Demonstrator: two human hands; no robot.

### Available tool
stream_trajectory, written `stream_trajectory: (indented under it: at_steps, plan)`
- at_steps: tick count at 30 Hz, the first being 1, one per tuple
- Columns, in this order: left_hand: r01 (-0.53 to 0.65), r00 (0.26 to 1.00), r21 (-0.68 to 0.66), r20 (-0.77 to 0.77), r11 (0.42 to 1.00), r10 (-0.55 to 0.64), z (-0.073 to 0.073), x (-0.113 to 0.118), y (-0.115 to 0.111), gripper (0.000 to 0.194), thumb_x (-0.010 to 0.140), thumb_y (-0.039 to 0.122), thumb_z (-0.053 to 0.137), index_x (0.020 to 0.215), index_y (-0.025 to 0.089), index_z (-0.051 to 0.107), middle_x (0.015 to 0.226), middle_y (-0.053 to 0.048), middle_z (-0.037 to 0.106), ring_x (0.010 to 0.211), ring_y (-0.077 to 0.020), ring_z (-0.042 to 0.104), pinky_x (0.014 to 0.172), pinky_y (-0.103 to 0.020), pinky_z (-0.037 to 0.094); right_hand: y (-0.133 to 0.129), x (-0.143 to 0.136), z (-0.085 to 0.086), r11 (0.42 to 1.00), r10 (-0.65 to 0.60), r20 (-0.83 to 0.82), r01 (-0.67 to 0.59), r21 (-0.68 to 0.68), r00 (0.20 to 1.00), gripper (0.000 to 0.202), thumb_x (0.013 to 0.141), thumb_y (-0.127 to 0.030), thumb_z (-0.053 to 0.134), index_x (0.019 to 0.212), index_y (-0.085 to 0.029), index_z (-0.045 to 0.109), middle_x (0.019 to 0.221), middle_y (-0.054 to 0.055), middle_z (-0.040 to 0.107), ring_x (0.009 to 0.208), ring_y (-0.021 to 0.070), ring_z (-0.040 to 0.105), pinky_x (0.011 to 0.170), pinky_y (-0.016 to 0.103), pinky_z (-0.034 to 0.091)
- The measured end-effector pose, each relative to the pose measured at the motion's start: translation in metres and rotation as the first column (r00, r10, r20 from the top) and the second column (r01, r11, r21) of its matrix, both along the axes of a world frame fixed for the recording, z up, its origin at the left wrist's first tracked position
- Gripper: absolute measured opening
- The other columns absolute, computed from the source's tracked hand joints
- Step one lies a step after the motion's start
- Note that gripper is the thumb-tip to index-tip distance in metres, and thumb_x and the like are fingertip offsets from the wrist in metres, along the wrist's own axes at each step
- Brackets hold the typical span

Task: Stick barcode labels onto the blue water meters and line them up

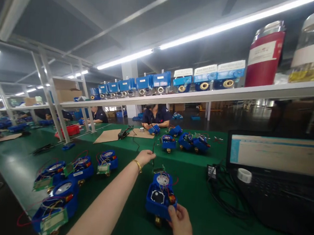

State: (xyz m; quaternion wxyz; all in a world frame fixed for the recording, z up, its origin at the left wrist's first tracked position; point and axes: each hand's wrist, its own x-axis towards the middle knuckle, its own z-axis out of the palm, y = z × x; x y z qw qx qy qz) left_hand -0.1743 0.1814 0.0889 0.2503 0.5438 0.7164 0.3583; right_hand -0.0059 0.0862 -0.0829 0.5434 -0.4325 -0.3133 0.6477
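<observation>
My right hand (181, 223) grips the near right corner of an opened blue water meter (158, 208), thumb on its rim. Inside the meter's housing show a round dial, a black square part and loose wires; a brass fitting sticks out below. A small green circuit board (159, 170) stands at its far end. My left hand (146, 157) is stretched forward beyond the meter, its fingers pinched on a thin dark rod-like thing (153, 145), whose kind I cannot make out. A gold bracelet (137, 166) circles the left wrist.
Several opened meters (59, 193) lie at left, and more (189, 141) stand ahead. At right are a laptop (274, 156), a tape roll (244, 175) and coiled black cables (221, 192). A shelf (190, 96) overhead carries meters and bottles. A co-worker (157, 116) sits opposite.
</observation>
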Motion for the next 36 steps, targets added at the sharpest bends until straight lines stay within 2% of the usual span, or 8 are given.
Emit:
stream_trajectory:
  at_steps: [3,6,9,15,18,25,31,36]
  plan:
    - [-0.035,0.999,-0.026,-0.039,0.999,0.034,0.016,-0.034,-0.001,0.026,0.086,0.034,0.061,0.103,0.014,0.061,0.107,-0.007,0.062,0.096,-0.0204,0.061,0.084,-0.042,0.052,-0.003,0.002,0.005,1.000,-0.014,0.017,0.013,0.016,1.000,0.080,0.046,-0.070,0.079,0.097,-0.016,0.049,0.084,0.009,0.068,0.083,0.0281,0.066,0.064,0.032,0.056]
    - [-0.211,0.973,0.004,-0.095,0.977,0.211,0.028,-0.073,-0.008,0.032,0.088,0.034,0.059,0.113,0.016,0.057,0.119,-0.009,0.057,0.105,-0.0233,0.057,0.090,-0.046,0.049,-0.005,0.001,0.008,0.998,-0.052,0.016,0.051,0.024,0.999,0.077,0.045,-0.069,0.079,0.094,-0.018,0.049,0.082,0.007,0.067,0.084,0.0274,0.066,0.064,0.031,0.055]
    - [-0.326,0.940,-0.032,-0.114,0.945,0.320,0.019,-0.088,-0.022,0.034,0.088,0.035,0.058,0.116,0.017,0.055,0.123,-0.010,0.055,0.108,-0.0241,0.056,0.091,-0.047,0.048,-0.006,-0.001,0.011,0.997,-0.077,0.011,0.076,0.027,0.997,0.074,0.044,-0.068,0.079,0.092,-0.019,0.050,0.079,0.005,0.066,0.081,0.0256,0.065,0.062,0.029,0.055]
    - [-0.170,0.967,-0.304,0.134,0.937,0.219,-0.045,-0.043,-0.060,0.034,0.089,0.044,0.053,0.103,0.014,0.060,0.100,-0.006,0.064,0.087,-0.0183,0.062,0.080,-0.039,0.053,-0.007,0.003,0.021,0.996,-0.088,0.035,0.088,-0.001,0.995,0.072,0.041,-0.065,0.079,0.088,-0.017,0.053,0.073,0.003,0.065,0.067,0.0216,0.063,0.052,0.026,0.049]
    - [-0.054,0.927,-0.336,0.333,0.940,0.173,-0.060,-0.021,-0.077,0.037,0.090,0.047,0.050,0.105,0.014,0.059,0.097,-0.006,0.064,0.083,-0.0170,0.063,0.077,-0.038,0.053,-0.009,0.011,0.025,0.998,-0.063,0.070,0.063,-0.004,0.996,0.070,0.042,-0.065,0.077,0.086,-0.016,0.054,0.072,0.002,0.063,0.064,0.0189,0.060,0.051,0.024,0.046]
    - [0.079,0.790,-0.299,0.601,0.951,0.124,-0.056,-0.008,-0.125,0.040,0.094,0.047,0.040,0.096,0.012,0.059,0.077,-0.003,0.063,0.063,-0.0125,0.061,0.066,-0.031,0.053,-0.022,0.046,0.029,0.999,0.044,0.181,-0.042,-0.019,0.982,0.062,0.046,-0.064,0.073,0.082,-0.016,0.055,0.071,0.001,0.060,0.066,0.0158,0.054,0.053,0.022,0.043]
    - [0.049,0.735,-0.242,0.666,0.969,0.129,-0.047,0.011,-0.174,0.016,0.090,0.026,0.051,0.089,0.012,0.059,0.069,-0.002,0.062,0.051,-0.0098,0.060,0.056,-0.023,0.052,-0.028,0.068,0.033,0.989,0.148,0.243,-0.139,-0.054,0.958,0.056,0.047,-0.061,0.071,0.079,-0.018,0.052,0.069,-0.001,0.056,0.063,0.0151,0.055,0.055,0.023,0.045]
    - [0.009,0.727,-0.220,0.671,0.975,0.145,-0.043,0.023,-0.192,0.015,0.089,0.020,0.046,0.085,0.012,0.058,0.064,-0.001,0.062,0.048,-0.0090,0.060,0.049,-0.018,0.049,-0.030,0.077,0.038,0.990,0.138,0.373,-0.140,-0.023,0.918,0.062,0.051,-0.063,0.066,0.090,-0.014,0.060,0.076,0.006,0.060,0.069,0.0214,0.057,0.058,0.030,0.048]
